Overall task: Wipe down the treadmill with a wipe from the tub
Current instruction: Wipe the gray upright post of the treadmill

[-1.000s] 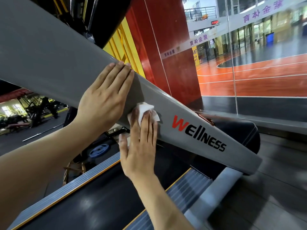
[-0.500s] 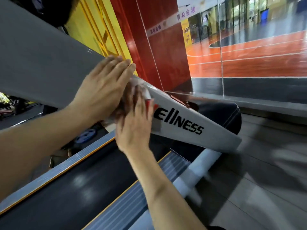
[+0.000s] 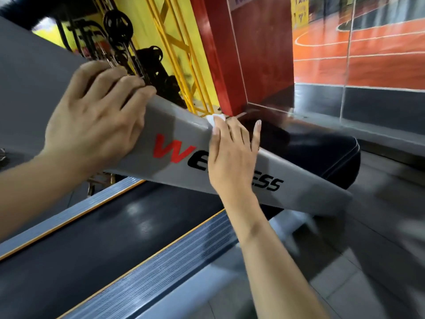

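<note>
Our left hand (image 3: 96, 118) lay on the grey sloping upright (image 3: 305, 180) of the treadmill, fingers curled over its upper edge and gripping it, with the palm against the broad face. Just to the right of that hand we read the red W (image 3: 172, 148) of the printed brand lettering on the same face. Our right hand (image 3: 232, 153) covered the middle of the lettering, fingers straight and pressed flat against the upright, and under its fingertips we held the white wipe (image 3: 215, 118) against the upper edge of the upright; only a small corner of the wipe showed above the fingers. The thumb of that hand stood apart to the right, over the dark motor cover (image 3: 322, 153) behind the upright. Below both forearms ran the black running belt (image 3: 96, 238), flanked by ribbed grey side rails (image 3: 165, 256) with an orange line along each inner edge. Behind the left hand stood a rack of black weight plates (image 3: 118, 26) against a yellow frame (image 3: 174, 49), then a red pillar (image 3: 253, 54), and at far right a glass wall (image 3: 368, 54) with an orange court beyond
</note>
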Available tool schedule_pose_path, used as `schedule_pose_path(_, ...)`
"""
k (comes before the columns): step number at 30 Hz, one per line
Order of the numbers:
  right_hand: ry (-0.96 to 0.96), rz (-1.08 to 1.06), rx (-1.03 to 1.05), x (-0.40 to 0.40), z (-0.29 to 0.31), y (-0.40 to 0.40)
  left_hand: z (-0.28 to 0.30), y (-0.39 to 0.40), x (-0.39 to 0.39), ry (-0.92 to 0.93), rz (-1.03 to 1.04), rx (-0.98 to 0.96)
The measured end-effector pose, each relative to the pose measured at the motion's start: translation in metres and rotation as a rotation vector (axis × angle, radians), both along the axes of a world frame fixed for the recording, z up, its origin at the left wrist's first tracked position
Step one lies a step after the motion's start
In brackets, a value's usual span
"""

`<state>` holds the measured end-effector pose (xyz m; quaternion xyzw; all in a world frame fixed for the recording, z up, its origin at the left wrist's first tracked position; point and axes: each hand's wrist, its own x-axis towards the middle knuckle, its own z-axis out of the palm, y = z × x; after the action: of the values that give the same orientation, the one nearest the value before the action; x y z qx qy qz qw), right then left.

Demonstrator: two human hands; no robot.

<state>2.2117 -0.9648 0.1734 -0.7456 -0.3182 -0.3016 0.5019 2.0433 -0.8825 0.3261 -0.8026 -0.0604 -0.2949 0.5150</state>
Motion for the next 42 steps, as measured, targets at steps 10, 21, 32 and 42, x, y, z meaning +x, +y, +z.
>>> schedule_pose_path(10, 0.091, 0.213, 0.29, 0.035, -0.027, -0.026, 0.0, 0.0, -0.002, 0.003, 0.011, -0.015)
schedule_pose_path(21, 0.104, 0.302, 0.324, -0.001, -0.031, -0.004, -0.002, 0.003, -0.003, -0.032, 0.004, 0.005)
schedule_pose_path(32, -0.106, 0.507, 0.486, -0.148, -0.031, 0.045, -0.002, 0.0, 0.0, -0.029, 0.015, 0.011)
schedule_pose_path(42, 0.378, 0.329, 0.522, -0.132, -0.093, 0.042, -0.012, -0.008, 0.011, -0.101, 0.083, -0.024)
